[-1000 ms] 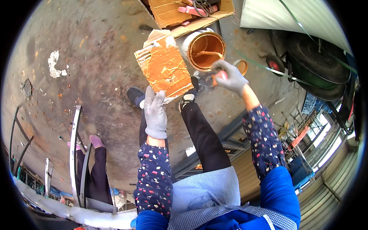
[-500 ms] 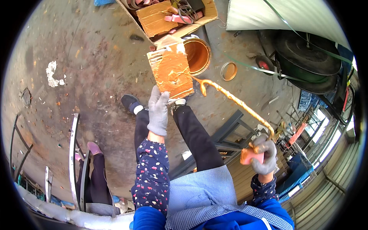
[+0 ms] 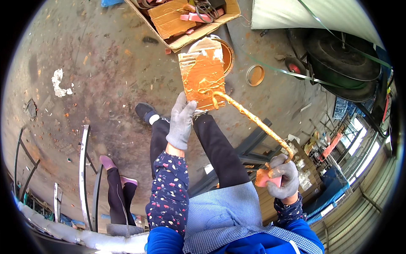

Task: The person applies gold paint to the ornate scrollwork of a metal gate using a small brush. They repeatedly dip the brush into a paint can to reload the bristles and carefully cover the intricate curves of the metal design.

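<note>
My gloved left hand [image 3: 181, 123] is closed on the near edge of a piece of cardboard [image 3: 202, 72] coated with orange-brown paste. In my gloved right hand [image 3: 284, 176] is a long stick [image 3: 258, 122] smeared with the same paste, along with a pink block [image 3: 267, 178] that has brown on one end. The stick's hooked far end is over the lower right part of the cardboard, with strings of paste around it. Behind the cardboard, partly hidden by it, stands an open tin [image 3: 228, 54] with brown inside.
A round lid [image 3: 255, 75] lies right of the tin. Beyond is a cardboard box [image 3: 169, 21] with pink blocks and cable. Dark metal frames [image 3: 249, 146] stand beside my right leg. A wheeled item with black tyres [image 3: 342, 59] is at right. Another person's legs [image 3: 118, 190] show at lower left.
My left hand and the cardboard have moved right and slightly away, now covering more of the tin. My right hand has shifted left, bringing the stick's end over the cardboard. The other person's legs moved.
</note>
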`<action>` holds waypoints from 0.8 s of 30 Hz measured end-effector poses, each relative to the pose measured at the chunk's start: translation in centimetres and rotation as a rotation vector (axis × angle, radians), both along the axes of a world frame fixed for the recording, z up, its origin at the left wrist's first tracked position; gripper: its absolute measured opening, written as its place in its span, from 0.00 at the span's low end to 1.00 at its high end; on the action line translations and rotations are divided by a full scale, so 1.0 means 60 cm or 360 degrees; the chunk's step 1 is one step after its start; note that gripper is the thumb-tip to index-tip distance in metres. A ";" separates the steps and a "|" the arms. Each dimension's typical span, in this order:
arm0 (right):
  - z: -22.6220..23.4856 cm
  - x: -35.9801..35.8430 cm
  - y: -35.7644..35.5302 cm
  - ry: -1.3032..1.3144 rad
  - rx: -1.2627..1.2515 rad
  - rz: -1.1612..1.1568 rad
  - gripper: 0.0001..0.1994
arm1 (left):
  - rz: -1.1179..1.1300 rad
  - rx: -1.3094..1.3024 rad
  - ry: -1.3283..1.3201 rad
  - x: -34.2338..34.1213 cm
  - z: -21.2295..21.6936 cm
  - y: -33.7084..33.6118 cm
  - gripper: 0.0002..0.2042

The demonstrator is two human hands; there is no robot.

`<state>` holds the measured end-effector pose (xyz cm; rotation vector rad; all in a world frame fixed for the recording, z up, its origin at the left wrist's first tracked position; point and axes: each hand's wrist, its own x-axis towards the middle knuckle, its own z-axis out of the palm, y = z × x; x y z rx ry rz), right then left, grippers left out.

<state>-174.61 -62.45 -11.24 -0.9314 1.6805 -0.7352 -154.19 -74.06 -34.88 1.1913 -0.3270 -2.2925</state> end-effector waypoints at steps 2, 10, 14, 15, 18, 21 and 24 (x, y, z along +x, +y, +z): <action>0.001 -0.005 0.006 -0.0033 0.0068 -0.0044 0.14 | -0.0017 -0.0001 -0.0009 -0.003 -0.001 -0.003 0.21; -0.012 -0.012 -0.008 0.0047 -0.0092 0.0017 0.15 | 0.0032 0.0002 -0.0005 0.000 -0.005 -0.002 0.21; -0.002 -0.015 0.007 -0.0081 0.0091 -0.0085 0.15 | 0.0037 -0.0032 0.0013 0.004 -0.007 -0.002 0.19; -0.002 -0.015 0.005 -0.0067 0.0076 -0.0082 0.15 | 0.0048 -0.0039 0.0022 0.005 -0.007 -0.001 0.19; 0.000 -0.013 0.003 -0.0007 -0.0005 -0.0112 0.15 | 0.0112 -0.0019 0.0040 0.010 0.002 0.001 0.18; -0.003 -0.022 0.001 0.0051 -0.0015 -0.0216 0.16 | 0.0188 0.0039 0.0072 0.008 0.012 0.000 0.19; -0.040 -0.036 0.001 0.0118 0.0028 -0.0279 0.17 | 0.0260 0.0095 0.0097 0.014 0.014 -0.005 0.20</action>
